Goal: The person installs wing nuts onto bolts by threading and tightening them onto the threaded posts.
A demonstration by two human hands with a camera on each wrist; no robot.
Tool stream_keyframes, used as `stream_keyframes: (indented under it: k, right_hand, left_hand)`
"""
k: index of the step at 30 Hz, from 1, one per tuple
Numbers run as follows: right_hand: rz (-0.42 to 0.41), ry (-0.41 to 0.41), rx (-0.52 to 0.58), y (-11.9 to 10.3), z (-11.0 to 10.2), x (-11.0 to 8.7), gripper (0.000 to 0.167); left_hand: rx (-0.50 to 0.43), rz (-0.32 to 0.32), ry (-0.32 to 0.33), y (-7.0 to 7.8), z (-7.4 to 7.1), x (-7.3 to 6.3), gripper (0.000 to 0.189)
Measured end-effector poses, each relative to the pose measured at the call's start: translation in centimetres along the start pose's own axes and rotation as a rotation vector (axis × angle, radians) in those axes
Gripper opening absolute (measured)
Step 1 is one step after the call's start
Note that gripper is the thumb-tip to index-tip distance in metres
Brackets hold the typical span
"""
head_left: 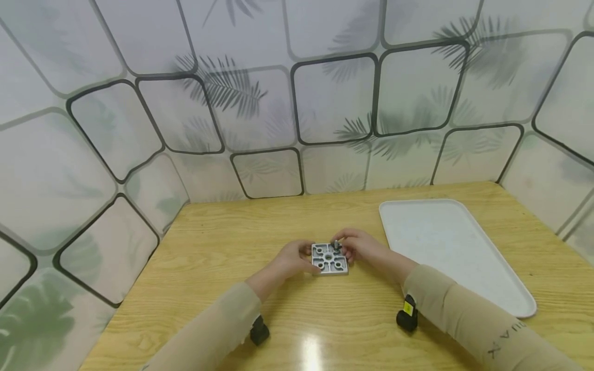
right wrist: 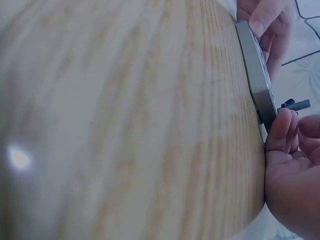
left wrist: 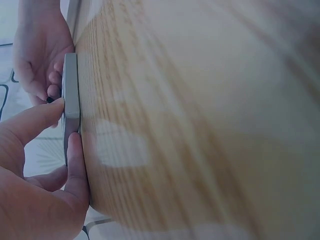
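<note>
A square grey metal plate (head_left: 328, 258) with raised ribs and several round holes lies on the wooden table. Its left side is gripped by my left hand (head_left: 292, 258), the thumb on the near left corner and fingers along the edge in the left wrist view. At the far right corner stands a threaded bolt (right wrist: 301, 105) with a small dark piece (right wrist: 287, 103) at its lower part. My right hand (head_left: 361, 246) curls round this corner, finger and thumb pinching about the bolt. The bolt's lower end is hidden behind the fingers.
A white tray (head_left: 445, 242) lies on the right part of the table (head_left: 241, 232), beside the right forearm. A patterned curtain or wall covering (head_left: 334, 98) stands along the back and sides. Black wrist cameras (head_left: 407, 314) hang below both sleeves.
</note>
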State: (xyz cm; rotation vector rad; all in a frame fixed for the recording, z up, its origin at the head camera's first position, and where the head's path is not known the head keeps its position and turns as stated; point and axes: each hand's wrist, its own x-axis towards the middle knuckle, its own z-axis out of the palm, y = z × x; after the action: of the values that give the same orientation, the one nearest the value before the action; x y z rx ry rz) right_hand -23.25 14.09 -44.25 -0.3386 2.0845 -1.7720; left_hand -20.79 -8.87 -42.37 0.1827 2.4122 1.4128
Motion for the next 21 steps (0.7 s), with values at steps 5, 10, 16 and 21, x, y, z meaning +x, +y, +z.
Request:
stream_keyframes:
  k: [5, 10, 16, 21]
  right_hand:
    - [0.008, -0.001, -0.044, 0.25, -0.08, 0.24, 0.04]
    - [0.002, 0.003, -0.063, 0.28, -0.1, 0.33, 0.042]
    - [-0.005, 0.015, -0.078, 0.17, -0.06, 0.27, 0.045]
    - [-0.011, 0.026, -0.108, 0.05, -0.01, 0.17, 0.044]
  left_hand:
    - [-0.001, 0.007, 0.001, -0.07, 0.03, -0.07, 0.074]
    - [0.001, 0.011, 0.001, 0.05, 0.05, -0.19, 0.073]
    - [0.007, 0.004, 0.002, 0.07, 0.04, -0.12, 0.073]
    - [0.0, 0.005, 0.001, 0.01, 0.02, -0.06, 0.073]
